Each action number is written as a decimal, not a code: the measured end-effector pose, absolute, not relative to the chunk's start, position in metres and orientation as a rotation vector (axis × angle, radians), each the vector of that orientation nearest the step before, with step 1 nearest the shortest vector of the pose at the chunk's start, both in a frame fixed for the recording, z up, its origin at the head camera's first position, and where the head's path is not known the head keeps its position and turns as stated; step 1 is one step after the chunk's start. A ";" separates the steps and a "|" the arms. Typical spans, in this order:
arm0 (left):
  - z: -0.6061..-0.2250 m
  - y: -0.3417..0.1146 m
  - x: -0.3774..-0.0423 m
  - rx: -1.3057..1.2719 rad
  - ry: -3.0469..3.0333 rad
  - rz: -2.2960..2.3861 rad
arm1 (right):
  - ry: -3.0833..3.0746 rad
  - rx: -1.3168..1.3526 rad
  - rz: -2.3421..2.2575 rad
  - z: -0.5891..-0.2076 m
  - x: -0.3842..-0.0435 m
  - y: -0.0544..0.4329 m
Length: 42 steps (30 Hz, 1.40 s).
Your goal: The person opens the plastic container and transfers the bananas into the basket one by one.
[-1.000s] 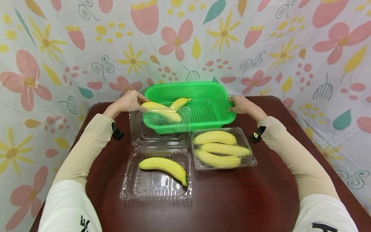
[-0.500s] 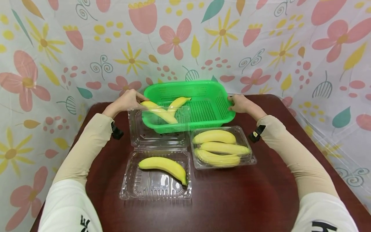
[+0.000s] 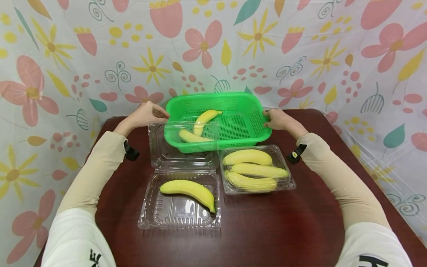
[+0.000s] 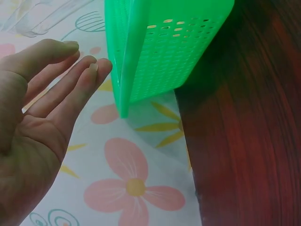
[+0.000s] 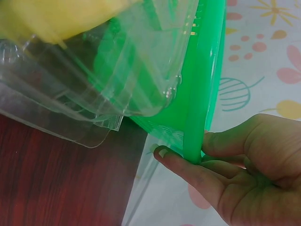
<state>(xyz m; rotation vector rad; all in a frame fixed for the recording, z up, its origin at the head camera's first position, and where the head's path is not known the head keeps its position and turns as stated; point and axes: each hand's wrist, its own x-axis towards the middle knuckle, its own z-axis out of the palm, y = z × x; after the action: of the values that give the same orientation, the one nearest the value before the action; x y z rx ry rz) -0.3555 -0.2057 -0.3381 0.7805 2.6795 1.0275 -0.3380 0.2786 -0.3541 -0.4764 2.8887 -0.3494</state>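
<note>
Basket (image 3: pixel 235 128), bright green, perforated (yellow bananas (image 3: pixel 202 119) inside), right grip (image 3: pixel 278 120) pinching its rim (image 5: pixel 202 84), left grip (image 3: pixel 144 115) relaxed.

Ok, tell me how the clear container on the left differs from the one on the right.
The left container stands open, its lid tipped up behind it; the right container is closed. The left container holds a single banana; the right container holds several bananas. Both are see-through and sit on the dark red table.
</note>
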 end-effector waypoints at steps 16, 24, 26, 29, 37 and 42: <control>-0.327 -0.243 -0.323 0.603 2.735 0.984 | 2.867 -0.476 -0.371 -0.354 -0.340 0.279; -0.320 -0.261 -0.288 0.547 2.728 1.240 | 2.868 -0.480 -0.369 -0.355 -0.340 0.281; -0.320 -0.263 -0.279 0.547 2.709 1.296 | 2.868 -0.484 -0.375 -0.355 -0.340 0.281; -0.320 -0.266 -0.267 0.541 2.666 1.384 | 2.876 -0.482 -0.387 -0.356 -0.340 0.281; -0.326 -0.268 -0.250 0.650 2.653 1.452 | 2.896 -0.502 -0.380 -0.357 -0.340 0.282; -0.329 -0.268 -0.241 0.756 2.622 1.412 | 2.896 -0.508 -0.378 -0.358 -0.339 0.281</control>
<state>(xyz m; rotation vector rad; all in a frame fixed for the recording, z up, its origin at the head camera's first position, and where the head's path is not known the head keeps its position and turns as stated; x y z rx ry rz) -0.2411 -0.2683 -0.3287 0.7557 2.6223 1.4125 -0.3392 0.2807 -0.3576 -0.5082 2.8959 -0.3781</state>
